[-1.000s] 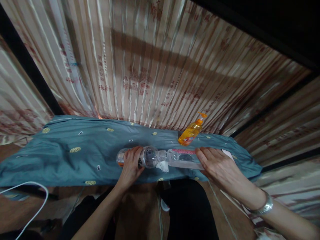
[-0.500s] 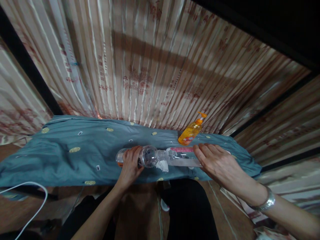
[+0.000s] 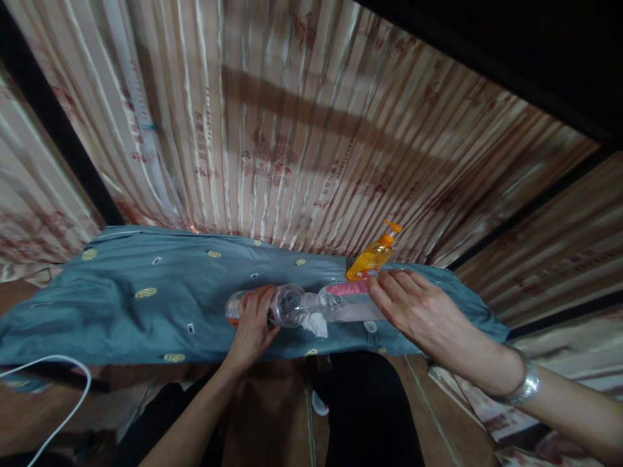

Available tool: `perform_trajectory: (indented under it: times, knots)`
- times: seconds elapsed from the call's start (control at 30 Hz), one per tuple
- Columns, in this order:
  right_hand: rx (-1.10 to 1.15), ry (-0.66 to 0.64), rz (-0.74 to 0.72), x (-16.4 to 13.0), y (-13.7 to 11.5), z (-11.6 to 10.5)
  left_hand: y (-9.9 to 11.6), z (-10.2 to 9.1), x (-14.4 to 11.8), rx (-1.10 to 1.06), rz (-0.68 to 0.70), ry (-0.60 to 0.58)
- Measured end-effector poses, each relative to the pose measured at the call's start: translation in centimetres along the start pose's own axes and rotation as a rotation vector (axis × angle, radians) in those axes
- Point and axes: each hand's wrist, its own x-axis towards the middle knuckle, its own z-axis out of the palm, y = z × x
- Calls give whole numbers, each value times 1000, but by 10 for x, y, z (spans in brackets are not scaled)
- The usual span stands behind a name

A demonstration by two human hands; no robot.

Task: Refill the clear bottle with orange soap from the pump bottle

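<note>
Since a second ago: right hand [image 3: 413, 311] slid leftward along the pink-labelled bottle [image 3: 348, 303], from its far end up onto its body, and raised that end a little; orange pump bottle [image 3: 372, 258] now partly hidden behind the fingers. Left hand [image 3: 253, 318] unmoved. Judged from this: the two bottles being pressed closer, mouth to mouth, with the right side tipped up.

Both bottles lying on the blue cloth [image 3: 146, 298] over the bench, just right of frame centre, near its front edge. Long axes in one line, running left to right across the frame. Clear bottle [image 3: 287, 305] pointing right with its neck; pink-labelled bottle pointing left, neck meeting it, right end slightly higher. Crumpled white tissue [image 3: 314, 322] just below the joint, touching or nearly so.

Grip: left hand wrapped round the clear bottle's body; right hand laid over the other bottle, fingers curled on it, holding.

White cable [image 3: 53, 363] at lower left. Striped curtain [image 3: 292, 130] behind.
</note>
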Motion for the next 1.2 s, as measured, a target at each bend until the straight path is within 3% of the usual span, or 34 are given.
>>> perform_trajectory:
  times: [0.23, 0.87, 1.2]
  knots:
    - [-72, -24, -40, 17, 4, -17, 1, -3, 2, -4, -41, -27]
    - [-96, -3, -142, 52, 11, -42, -2, -3, 3, -24, -63, 40]
    - [-11, 10, -83, 47, 14, -36, -7, 0, 1, -62, -126, 111]
